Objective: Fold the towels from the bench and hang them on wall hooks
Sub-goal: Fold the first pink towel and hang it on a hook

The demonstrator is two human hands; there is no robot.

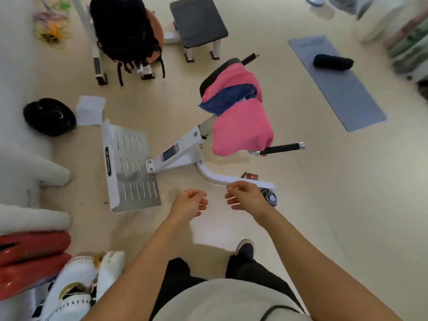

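My left hand (pixel 190 202) and right hand (pixel 245 196) are loosely curled and hold nothing. The towels (pixel 238 112) lie piled on the counter (pixel 180 149), beyond my hands. Pulling one towel carelessly could drag the others to the floor.

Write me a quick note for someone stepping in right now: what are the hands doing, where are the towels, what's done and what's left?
Left hand: loosely curled, empty, held out in front.
Right hand: loosely curled, empty, beside it.
Towels: two pink towels and a blue towel lie draped, unfolded, on the padded seat of the white bench, ahead of the hands.
Done: nothing visible; no towel picked up or folded.
Left: take each towel, fold it, hang it. No wall hooks are in view, so find them first.
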